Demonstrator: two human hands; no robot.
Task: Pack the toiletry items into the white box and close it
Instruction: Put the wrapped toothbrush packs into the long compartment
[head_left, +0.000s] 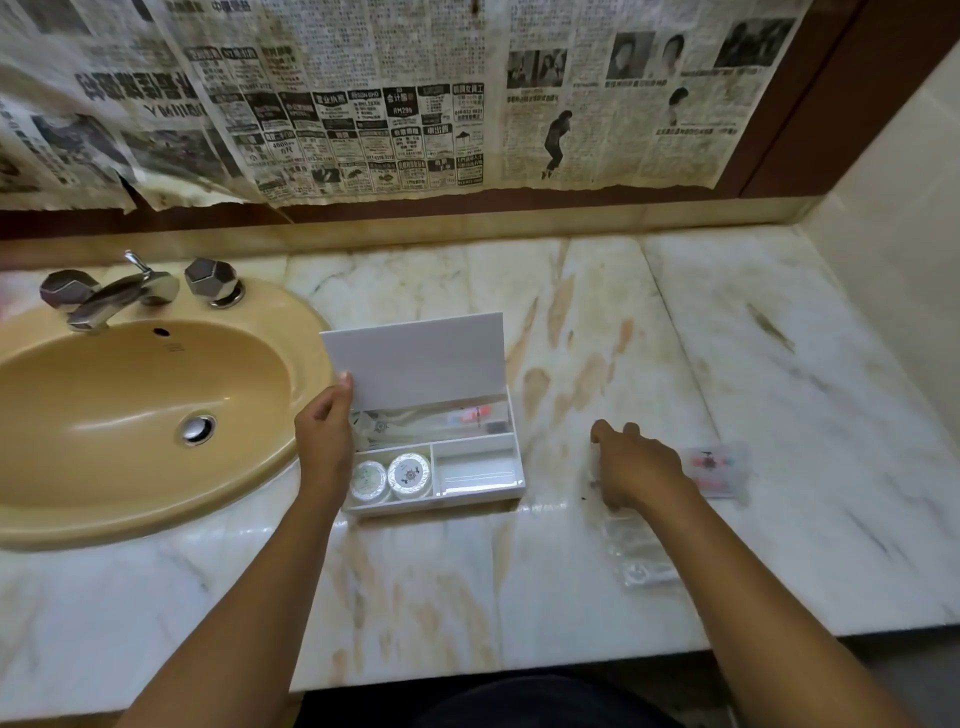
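From the head view, your left hand (324, 434) pinches the white box (434, 457)'s raised lid (415, 358), keeping the compartments open for loading. Your right hand (631, 465) reaches, fingers curled, onto clear sachets (641, 551) on the worktop (571, 322); whether it grips one I cannot tell. Two round labelled soaps (389, 477) beside your left hand are unreadable.

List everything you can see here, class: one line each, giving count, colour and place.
box: 1, white, counter centre, lid up
tubs: 2, white, box's front-left compartment
packets: 2, clear, counter right of box, blurred
sink: 1, tan, left
tap: 1, chrome, behind sink
knobs: 2, grey, beside tap
counter: 1, cream marble
newspaper: several sheets, on wall
left hand: holds lid edge
right hand: over nearer packet
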